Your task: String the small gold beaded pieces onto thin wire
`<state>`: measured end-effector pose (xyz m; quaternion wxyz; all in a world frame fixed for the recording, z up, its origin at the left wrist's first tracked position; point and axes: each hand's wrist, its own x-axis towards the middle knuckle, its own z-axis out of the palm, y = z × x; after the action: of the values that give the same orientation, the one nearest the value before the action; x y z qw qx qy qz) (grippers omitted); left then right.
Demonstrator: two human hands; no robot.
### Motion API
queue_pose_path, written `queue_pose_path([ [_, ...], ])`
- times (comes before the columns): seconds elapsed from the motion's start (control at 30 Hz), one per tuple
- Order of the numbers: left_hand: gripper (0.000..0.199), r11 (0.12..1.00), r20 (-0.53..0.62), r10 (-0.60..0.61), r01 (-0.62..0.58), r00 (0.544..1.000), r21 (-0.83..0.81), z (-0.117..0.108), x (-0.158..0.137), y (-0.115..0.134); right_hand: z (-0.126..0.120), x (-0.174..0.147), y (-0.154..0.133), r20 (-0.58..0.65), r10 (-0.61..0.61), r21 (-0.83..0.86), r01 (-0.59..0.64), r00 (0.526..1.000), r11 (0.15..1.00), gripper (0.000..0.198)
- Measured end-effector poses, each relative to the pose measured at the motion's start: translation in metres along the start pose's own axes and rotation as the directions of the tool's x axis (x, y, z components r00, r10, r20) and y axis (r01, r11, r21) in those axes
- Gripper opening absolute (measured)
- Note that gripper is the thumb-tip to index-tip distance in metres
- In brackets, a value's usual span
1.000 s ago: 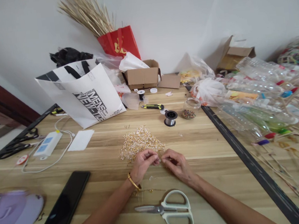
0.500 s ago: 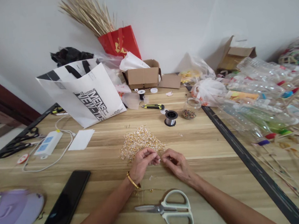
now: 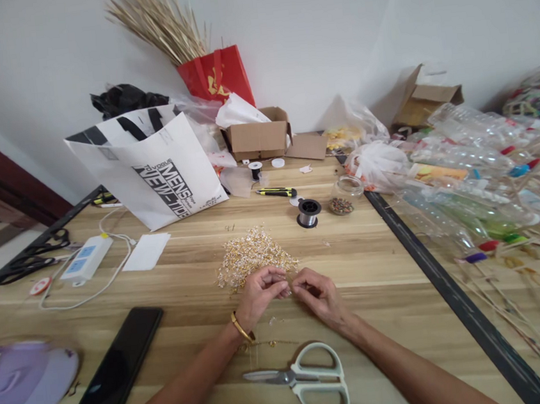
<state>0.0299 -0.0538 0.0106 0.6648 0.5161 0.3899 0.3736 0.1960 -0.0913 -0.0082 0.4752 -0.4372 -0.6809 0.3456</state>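
My left hand [image 3: 261, 293], with a gold bangle at its wrist, is closed in a pinch in front of the bead pile. My right hand [image 3: 322, 294] pinches close beside it, the fingertips of both hands almost touching. What lies in the fingers is too small to make out. Behind the hands spreads a pile of small gold and clear beads [image 3: 251, 252], partly covered by my left hand. A few clear pieces [image 3: 275, 321] and a thin gold chain [image 3: 273, 343] lie nearer to me. Scissors with pale handles [image 3: 318, 377] lie closed below them, blades to the left.
Behind stand a wire spool [image 3: 308, 213], a glass jar [image 3: 346, 194] with beads and a box cutter [image 3: 276, 192]. To the left are a phone [image 3: 117, 372], a power strip [image 3: 86, 260] and a white bag [image 3: 151, 169]. Plastic bottles [image 3: 467, 149] crowd the right side.
The fingers of both hands have shifted only very slightly and stay pinched close together. Everything on the table lies as before.
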Motion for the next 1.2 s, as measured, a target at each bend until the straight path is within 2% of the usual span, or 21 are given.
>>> queue_pose_path([
  [0.4, 0.016, 0.992, 0.018, -0.024, 0.022, 1.0, 0.122, -0.004, 0.002, -0.005, 0.001, -0.001, 0.004, -0.019, -0.104, -0.1, 0.102, 0.994, 0.99, 0.011],
  [0.63, 0.011, 0.964, 0.045, 0.032, -0.042, 0.999, 0.261, -0.006, 0.002, -0.008, 0.001, -0.002, 0.001, 0.015, -0.132, -0.133, 0.132, 0.991, 0.982, 0.013],
  [0.93, 0.002, 0.866, 0.043, 0.173, -0.173, 0.984, 0.47, -0.003, -0.001, -0.011, 0.002, -0.002, -0.002, 0.057, -0.162, -0.142, 0.169, 0.985, 0.975, 0.015],
  [1.1, 0.005, 0.77, 0.07, 0.258, -0.249, 0.963, 0.587, -0.003, -0.001, -0.011, 0.002, -0.003, -0.002, 0.047, -0.172, -0.163, 0.177, 0.984, 0.971, 0.015],
  [1.2, 0.007, 0.747, 0.095, 0.283, -0.282, 0.954, 0.603, -0.003, -0.001, -0.012, 0.002, -0.004, -0.002, 0.04, -0.188, -0.182, 0.193, 0.981, 0.964, 0.014],
])
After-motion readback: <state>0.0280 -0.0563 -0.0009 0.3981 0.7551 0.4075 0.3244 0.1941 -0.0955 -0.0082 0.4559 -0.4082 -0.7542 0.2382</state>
